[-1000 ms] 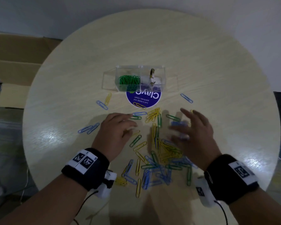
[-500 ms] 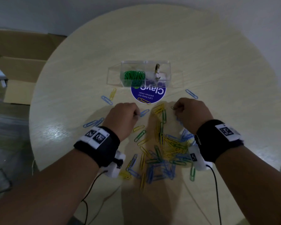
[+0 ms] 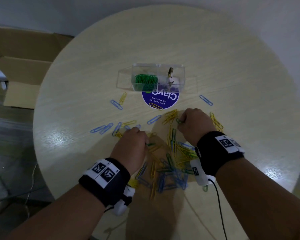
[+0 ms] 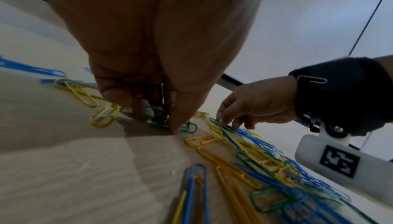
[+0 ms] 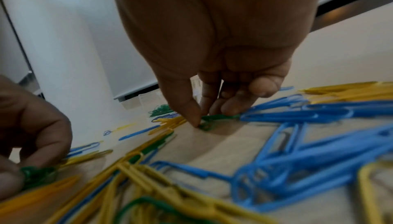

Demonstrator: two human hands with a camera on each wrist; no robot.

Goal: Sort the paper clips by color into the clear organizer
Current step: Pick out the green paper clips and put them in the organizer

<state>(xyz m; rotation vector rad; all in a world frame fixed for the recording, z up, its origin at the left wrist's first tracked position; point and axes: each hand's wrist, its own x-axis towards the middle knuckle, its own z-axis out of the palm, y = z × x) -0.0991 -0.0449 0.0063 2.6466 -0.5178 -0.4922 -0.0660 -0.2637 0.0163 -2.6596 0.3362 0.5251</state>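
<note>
Blue, yellow and green paper clips (image 3: pixel 173 163) lie scattered on the round wooden table (image 3: pixel 232 70). The clear organizer (image 3: pixel 158 78) stands beyond them, with green clips (image 3: pixel 145 80) in its left compartment. My left hand (image 3: pixel 133 146) pinches green paper clips (image 4: pixel 161 120) against the tabletop with thumb and fingertips. My right hand (image 3: pixel 194 123) pinches a green paper clip (image 5: pixel 210 121) at the far edge of the pile. Both hands have curled fingers.
A round blue sticker (image 3: pixel 160 99) lies on the table just in front of the organizer. Stray blue clips (image 3: pixel 206 100) and yellow clips (image 3: pixel 123 98) lie apart from the pile. Cardboard boxes (image 3: pixel 19 70) sit on the floor at left.
Both hands went from spread fingers over the pile to curled pinches. The left hand drew back toward me with green clips; the right hand moved forward to the pile's far edge.
</note>
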